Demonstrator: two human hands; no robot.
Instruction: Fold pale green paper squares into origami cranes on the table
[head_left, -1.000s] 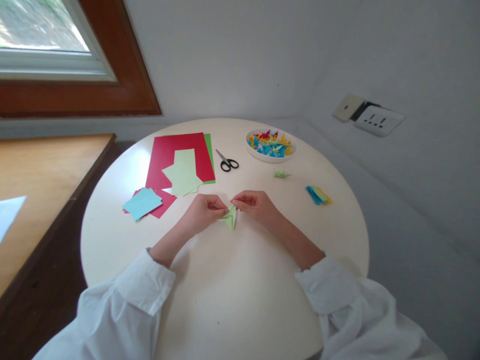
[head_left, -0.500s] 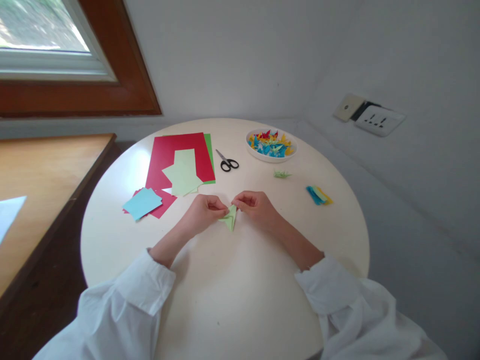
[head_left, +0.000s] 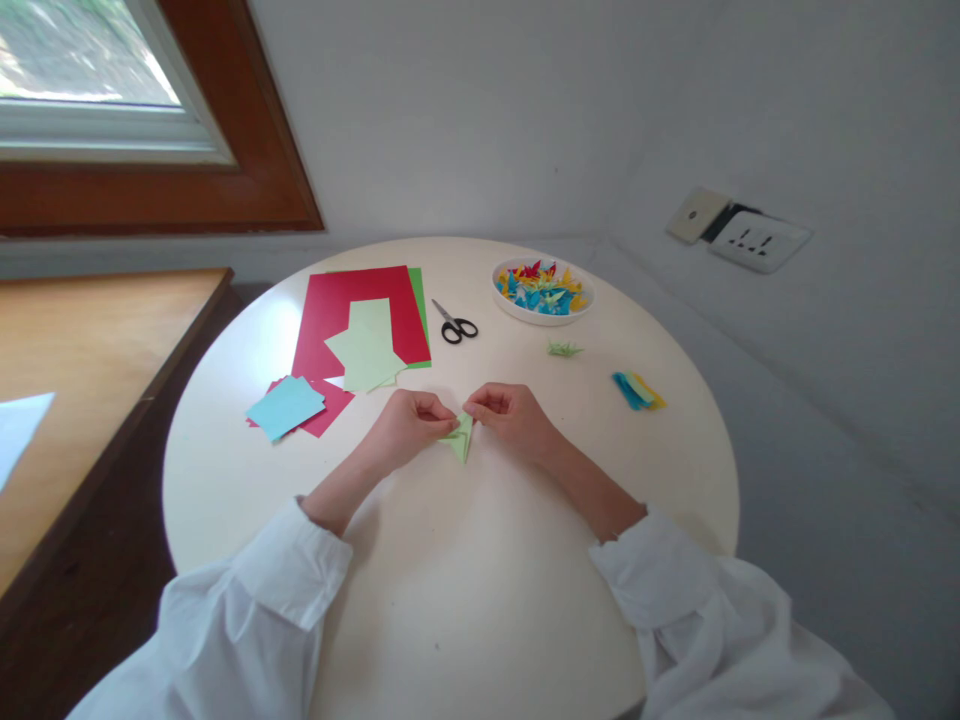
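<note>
Between my hands is a small pale green folded paper [head_left: 463, 441], with pointed flaps, one tip directed toward me. My left hand [head_left: 409, 428] pinches its left side between thumb and fingers. At its upper tip, my right hand [head_left: 508, 415] closes thumb and forefinger on the paper. Fingertips cover parts of the folds. Beyond the right hand lies a small green folded paper crane [head_left: 562, 349]. Pale green paper sheets [head_left: 367, 345] lie just past my left hand.
The round white table [head_left: 450, 600] also holds black-handled scissors [head_left: 456, 328], a white dish [head_left: 541, 319] of colourful paper cranes, large red paper [head_left: 330, 300], light blue squares [head_left: 285, 408] and a stack of folded coloured papers [head_left: 637, 391]. A wall outlet [head_left: 759, 240] is at right.
</note>
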